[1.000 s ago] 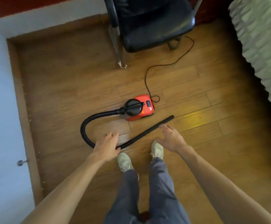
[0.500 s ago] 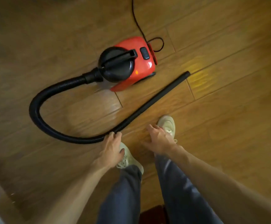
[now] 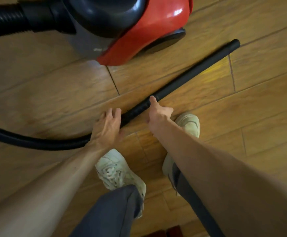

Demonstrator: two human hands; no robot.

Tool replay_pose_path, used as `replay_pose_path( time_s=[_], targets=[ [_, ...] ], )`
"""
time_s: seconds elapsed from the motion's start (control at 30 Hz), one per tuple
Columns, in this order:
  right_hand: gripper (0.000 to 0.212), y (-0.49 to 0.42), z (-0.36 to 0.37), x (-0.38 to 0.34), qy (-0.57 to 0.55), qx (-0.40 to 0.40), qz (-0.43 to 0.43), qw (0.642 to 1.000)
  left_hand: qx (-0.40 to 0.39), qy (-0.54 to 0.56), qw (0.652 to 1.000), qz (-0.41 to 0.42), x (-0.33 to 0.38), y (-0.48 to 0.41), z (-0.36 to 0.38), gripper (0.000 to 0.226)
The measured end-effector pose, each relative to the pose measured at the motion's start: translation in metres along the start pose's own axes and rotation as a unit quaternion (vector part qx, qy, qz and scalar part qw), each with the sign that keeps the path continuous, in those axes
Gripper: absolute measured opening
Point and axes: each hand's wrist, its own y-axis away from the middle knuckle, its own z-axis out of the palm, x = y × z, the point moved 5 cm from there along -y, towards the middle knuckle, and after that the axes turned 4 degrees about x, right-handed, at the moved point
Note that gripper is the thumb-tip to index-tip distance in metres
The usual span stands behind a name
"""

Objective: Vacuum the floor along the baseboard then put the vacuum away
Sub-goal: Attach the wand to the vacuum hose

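A red and black canister vacuum [image 3: 149, 28] sits on the wooden floor at the top of the view. Its ribbed black hose [image 3: 28, 141] loops round on the left to a straight black wand [image 3: 194, 69] that lies diagonally on the floor. My left hand [image 3: 107, 127] is laid over the spot where hose meets wand, fingers curling onto it. My right hand [image 3: 158, 112] grips the wand a little farther along, thumb on top. The baseboard is out of view.
My two feet in pale sneakers [image 3: 120, 173] stand just behind the wand, on the wooden plank floor [image 3: 259, 117]. A dark red edge [image 3: 171, 231] shows at the bottom of the view.
I have bent down much closer to the floor, so the vacuum fills the top of the view. Both hands have come down onto the wand; the right one now grips it.
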Motion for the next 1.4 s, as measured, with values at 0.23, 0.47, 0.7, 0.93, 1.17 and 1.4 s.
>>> replay_pose_path(
  time_s=[0.23,0.47,0.7,0.93,1.17,1.4],
  targets=[
    [0.056,-0.025,0.022,-0.006,0.002,0.002,-0.024,1.0,-0.053,0.055,0.997,-0.015,-0.011,-0.03,0.041,0.054],
    [0.047,0.005,-0.006,0.004,-0.025,0.05,-0.038,0.998,-0.127,0.108,0.986,0.01,0.0,0.0,0.012,0.046],
    [0.04,0.1,-0.074,0.001,-0.024,0.019,-0.024,0.999,-0.154,0.136,0.978,0.026,0.024,0.071,-0.067,0.031],
    [0.032,0.207,-0.134,0.001,-0.059,0.034,-0.139,0.988,-0.106,0.159,0.981,0.045,0.047,0.141,-0.131,0.02],
    [0.03,0.328,-0.146,-0.026,0.039,0.009,-0.412,0.91,-0.003,0.292,0.956,0.013,0.05,0.193,-0.195,0.027],
    [0.039,0.429,-0.099,-0.041,0.123,-0.103,-0.614,0.773,0.156,0.466,0.87,-0.04,0.018,0.236,-0.243,0.02]
  ],
)
